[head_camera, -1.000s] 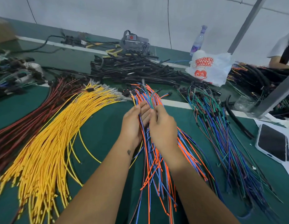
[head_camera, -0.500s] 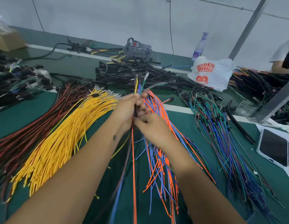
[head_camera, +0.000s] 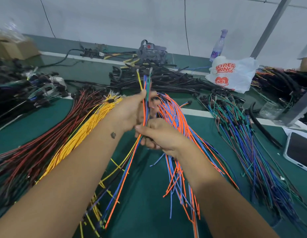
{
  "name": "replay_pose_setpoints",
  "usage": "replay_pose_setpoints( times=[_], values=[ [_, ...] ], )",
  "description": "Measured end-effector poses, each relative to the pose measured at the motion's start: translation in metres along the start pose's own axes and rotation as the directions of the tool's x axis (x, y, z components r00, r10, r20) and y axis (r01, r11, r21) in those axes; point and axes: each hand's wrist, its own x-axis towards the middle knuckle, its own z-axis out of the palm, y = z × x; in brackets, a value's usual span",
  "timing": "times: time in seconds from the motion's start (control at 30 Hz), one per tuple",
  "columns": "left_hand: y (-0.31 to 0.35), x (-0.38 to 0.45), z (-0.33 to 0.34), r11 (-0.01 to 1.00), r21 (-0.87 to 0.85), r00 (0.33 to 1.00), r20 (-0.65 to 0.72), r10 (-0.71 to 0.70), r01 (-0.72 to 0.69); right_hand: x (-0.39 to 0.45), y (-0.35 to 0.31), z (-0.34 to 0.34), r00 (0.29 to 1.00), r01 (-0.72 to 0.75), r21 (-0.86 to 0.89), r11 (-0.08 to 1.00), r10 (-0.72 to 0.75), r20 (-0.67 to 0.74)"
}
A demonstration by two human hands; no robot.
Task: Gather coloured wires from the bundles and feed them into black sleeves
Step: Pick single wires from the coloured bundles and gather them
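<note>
While both forearms reach out over the green table [head_camera: 146, 194], the left hand [head_camera: 130, 111] is wrapped round a small bunch of gathered wires [head_camera: 146, 86], holding it upright so the yellow, blue, orange and green tips stick up above the fist. Just below it, the right hand [head_camera: 159, 134] pinches the same bunch, fingers curled round the strands, thumb on top. Below that grip the wires trail down toward the near edge, loose and fanned out.

On the table under the hands lies the orange and blue bundle [head_camera: 176, 127], spread from the middle toward the near side. To its left sits the yellow bundle [head_camera: 84, 133], and further left the dark red bundle [head_camera: 51, 133], both sweeping in long curves. To the right, the green and blue bundle [head_camera: 238, 134] runs from far to near.

At the far middle, a heap of black sleeves [head_camera: 166, 79] lies behind the raised wire tips. A white plastic bag [head_camera: 235, 74] with red lettering sits far right, a clear bottle [head_camera: 218, 47] just behind it. A cardboard box [head_camera: 13, 48] is at the far left, a phone [head_camera: 300, 150] at the right edge.
</note>
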Motion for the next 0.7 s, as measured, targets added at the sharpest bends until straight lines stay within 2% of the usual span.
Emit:
replay_pose_setpoints(
  times=[0.03, 0.07, 0.13, 0.2, 0.27, 0.3, 0.33, 0.4, 0.43, 0.53, 0.6, 0.7],
  values=[
    [-0.005, -0.006, -0.001, 0.977, 0.211, 0.998, 0.037, -0.042, 0.033, 0.001, 0.000, -0.004, 0.997, 0.000, 0.012, 1.000, 0.001, -0.072],
    [-0.009, -0.011, -0.001, 0.936, 0.349, 0.992, 0.092, -0.084, 0.047, 0.003, -0.001, -0.008, 0.989, 0.007, 0.039, 0.999, -0.001, -0.147],
    [-0.017, -0.021, 0.000, 0.886, 0.461, 0.973, 0.183, -0.141, 0.041, 0.007, -0.005, -0.020, 0.962, 0.041, 0.077, 0.996, -0.019, -0.272],
    [-0.017, -0.028, -0.002, 0.846, 0.532, 0.967, 0.213, -0.140, 0.006, 0.009, -0.016, -0.037, 0.920, 0.092, 0.077, 0.993, -0.055, -0.387],
    [-0.015, -0.030, -0.007, 0.804, 0.592, 0.969, 0.228, -0.097, -0.059, 0.007, -0.026, -0.056, 0.849, 0.185, 0.048, 0.982, -0.135, -0.511],
    [-0.014, -0.029, -0.010, 0.743, 0.658, 0.974, 0.223, -0.032, -0.126, 0.006, -0.029, -0.063, 0.803, 0.258, 0.033, 0.966, -0.195, -0.563],
    [-0.016, -0.027, -0.011, 0.628, 0.750, 0.974, 0.214, 0.067, -0.208, 0.006, -0.030, -0.066, 0.752, 0.344, 0.027, 0.939, -0.258, -0.607],
    [-0.028, -0.023, -0.012, 0.315, 0.902, 0.944, 0.226, 0.241, -0.297, 0.006, -0.021, -0.058, 0.674, 0.459, 0.079, 0.885, -0.289, -0.680],
    [-0.037, -0.021, -0.014, 0.196, 0.942, 0.937, 0.216, 0.274, -0.274, 0.008, -0.011, -0.050, 0.677, 0.457, 0.144, 0.878, -0.238, -0.696],
    [-0.066, -0.017, -0.030, -0.188, 0.965, 0.935, 0.231, 0.269, -0.184, 0.012, 0.024, -0.028, 0.754, 0.322, 0.338, 0.884, -0.024, -0.656],
    [-0.073, -0.015, -0.042, -0.339, 0.918, 0.917, 0.301, 0.261, -0.204, 0.012, 0.040, -0.023, 0.787, 0.264, 0.379, 0.887, 0.028, -0.616],
    [-0.064, -0.009, -0.051, -0.439, 0.862, 0.882, 0.393, 0.259, -0.255, 0.009, 0.048, -0.025, 0.847, 0.264, 0.344, 0.901, -0.046, -0.530]
  ],
)
